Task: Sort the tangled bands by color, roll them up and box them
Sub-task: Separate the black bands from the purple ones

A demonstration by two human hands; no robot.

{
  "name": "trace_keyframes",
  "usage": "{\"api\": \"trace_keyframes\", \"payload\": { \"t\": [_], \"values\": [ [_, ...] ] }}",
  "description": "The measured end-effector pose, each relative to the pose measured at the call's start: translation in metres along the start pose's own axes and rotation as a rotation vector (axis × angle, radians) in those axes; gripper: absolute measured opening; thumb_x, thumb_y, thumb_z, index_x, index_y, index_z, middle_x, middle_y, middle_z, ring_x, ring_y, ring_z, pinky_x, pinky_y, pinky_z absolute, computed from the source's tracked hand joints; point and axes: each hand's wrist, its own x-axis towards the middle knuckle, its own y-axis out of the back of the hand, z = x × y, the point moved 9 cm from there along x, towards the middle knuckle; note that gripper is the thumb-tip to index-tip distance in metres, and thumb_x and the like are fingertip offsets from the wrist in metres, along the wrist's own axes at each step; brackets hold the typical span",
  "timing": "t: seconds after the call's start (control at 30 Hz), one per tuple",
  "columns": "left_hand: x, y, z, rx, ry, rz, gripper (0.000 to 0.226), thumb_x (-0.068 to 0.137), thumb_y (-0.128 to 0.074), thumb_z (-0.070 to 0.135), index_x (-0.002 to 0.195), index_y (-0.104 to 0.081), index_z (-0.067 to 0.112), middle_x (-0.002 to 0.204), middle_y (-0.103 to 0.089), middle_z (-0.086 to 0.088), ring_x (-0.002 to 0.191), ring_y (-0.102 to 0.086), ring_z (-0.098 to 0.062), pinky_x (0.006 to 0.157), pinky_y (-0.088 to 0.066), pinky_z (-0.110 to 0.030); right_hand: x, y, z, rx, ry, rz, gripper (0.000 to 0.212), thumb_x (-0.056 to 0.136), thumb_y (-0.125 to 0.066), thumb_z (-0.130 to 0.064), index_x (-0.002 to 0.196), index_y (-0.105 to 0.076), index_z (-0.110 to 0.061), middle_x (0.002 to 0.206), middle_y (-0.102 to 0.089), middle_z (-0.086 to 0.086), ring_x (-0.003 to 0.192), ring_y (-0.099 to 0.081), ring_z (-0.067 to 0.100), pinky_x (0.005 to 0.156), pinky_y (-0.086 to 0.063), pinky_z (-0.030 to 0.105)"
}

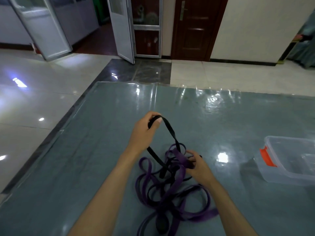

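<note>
Pulling a black band out of the knot; the sorting has barely begun.

Nearest me, below both hands, the tangle (170,193) of purple and black bands lies in a heap on the surface (85,167). My right hand (197,165) is curled over the top of the heap, pinching a purple band (180,157). My left hand (144,132), further out and raised, grips a loop of black band (167,129) and draws it up from the knot. Off beyond my right hand sits the clear box (293,160), nothing inside that I can see. Nothing is rolled yet; separating, rolling and boxing all remain.
</note>
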Motion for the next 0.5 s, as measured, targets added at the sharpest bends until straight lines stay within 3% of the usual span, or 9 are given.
{"api": "trace_keyframes", "payload": {
  "t": [0.1, 0.17, 0.23, 0.3, 0.37, 0.43, 0.5],
  "values": [
    [0.0, -0.001, -0.002, 0.0, 0.019, -0.041, 0.018, 0.105, -0.059, 0.04, 0.117, -0.069, 0.033, 0.095, -0.07, 0.023, 0.088, -0.067, -0.001, 0.078, -0.048, -0.013, 0.008, 0.014, -0.012, -0.257, -0.077, 0.072, 0.094, 0.085, -0.077, -0.024, 0.161, -0.022, -0.033, 0.155, -0.037, 0.008, 0.144, -0.035, 0.032, 0.119, -0.033, 0.052],
    [-0.001, -0.013, 0.002, -0.004, 0.026, -0.152, 0.022, 0.104, -0.06, 0.04, 0.124, -0.067, 0.036, 0.093, -0.07, 0.016, 0.08, -0.066, 0.0, 0.073, -0.048, -0.013, 0.007, 0.012, -0.051, -0.129, 0.098, 0.068, 0.099, 0.088, -0.079, -0.027, 0.163, -0.014, -0.032, 0.159, -0.031, -0.001, 0.148, -0.029, 0.02, 0.121, -0.027, 0.038],
    [-0.004, -0.033, 0.008, -0.024, 0.032, -0.308, 0.03, 0.103, -0.063, 0.034, 0.133, -0.061, 0.037, 0.086, -0.065, 0.012, 0.072, -0.062, 0.001, 0.067, -0.049, -0.018, 0.008, -0.005, -0.082, -0.002, 0.214, -0.061, 0.104, 0.086, -0.083, -0.035, 0.163, -0.013, -0.034, 0.157, -0.028, -0.018, 0.145, -0.027, 0.001, 0.118, -0.025, 0.024],
    [-0.004, -0.041, 0.017, -0.116, 0.017, -0.364, 0.045, 0.1, -0.069, 0.027, 0.142, -0.054, 0.037, 0.088, -0.064, 0.007, 0.075, -0.062, -0.003, 0.071, -0.052, -0.025, 0.014, -0.026, -0.092, -0.008, 0.222, -0.165, 0.106, 0.083, -0.085, -0.041, 0.162, -0.015, -0.035, 0.153, -0.036, -0.021, 0.141, -0.035, -0.003, 0.114, -0.032, 0.021],
    [-0.003, -0.037, 0.026, -0.269, 0.013, -0.352, 0.069, 0.097, -0.074, 0.02, 0.153, -0.04, 0.038, 0.103, -0.07, 0.003, 0.093, -0.068, -0.007, 0.088, -0.055, -0.029, 0.022, -0.04, -0.086, -0.081, 0.177, -0.188, 0.098, 0.081, -0.086, -0.043, 0.157, -0.025, -0.034, 0.143, -0.05, -0.016, 0.134, -0.049, 0.006, 0.109, -0.044, 0.029],
    [0.0, -0.027, 0.031, -0.372, 0.021, -0.318, 0.083, 0.095, -0.075, 0.015, 0.159, -0.028, 0.039, 0.123, -0.072, 0.001, 0.115, -0.068, -0.016, 0.105, -0.053, -0.038, 0.025, -0.052, -0.072, -0.113, 0.152, -0.181, 0.077, 0.084, -0.084, -0.038, 0.147, -0.039, -0.036, 0.129, -0.063, -0.014, 0.123, -0.061, 0.009, 0.103, -0.053, 0.034],
    [0.003, -0.015, 0.034, -0.403, 0.012, -0.275, 0.081, 0.096, -0.073, 0.013, 0.159, -0.029, 0.036, 0.132, -0.07, 0.001, 0.123, -0.065, -0.021, 0.113, -0.048, -0.044, 0.027, -0.054, -0.061, -0.143, 0.146, -0.118, 0.054, 0.09, -0.077, -0.03, 0.136, -0.049, -0.035, 0.111, -0.07, -0.014, 0.106, -0.068, 0.009, 0.096, -0.057, 0.037]
  ]
}}
